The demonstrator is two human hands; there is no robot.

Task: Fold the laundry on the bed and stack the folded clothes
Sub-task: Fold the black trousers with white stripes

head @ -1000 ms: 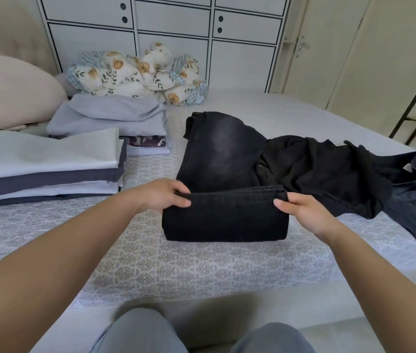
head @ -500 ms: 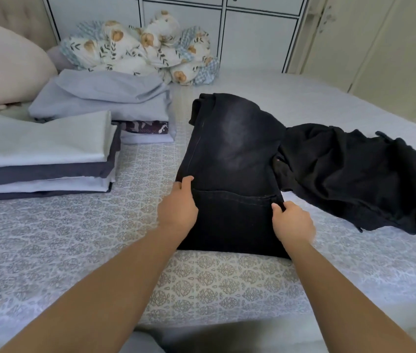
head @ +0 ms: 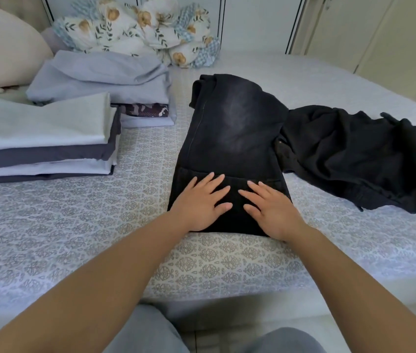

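Left hand (head: 199, 203) and right hand (head: 270, 211) flat, fingers (head: 216, 183) spread.

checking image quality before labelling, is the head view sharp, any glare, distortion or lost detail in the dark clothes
Head view: soft, even light, no glare; wide-angle bending shows in the cabinet lines; both hands look sharp; the black jeans show a faded patch, but the loose black garment is mostly undifferentiated dark.
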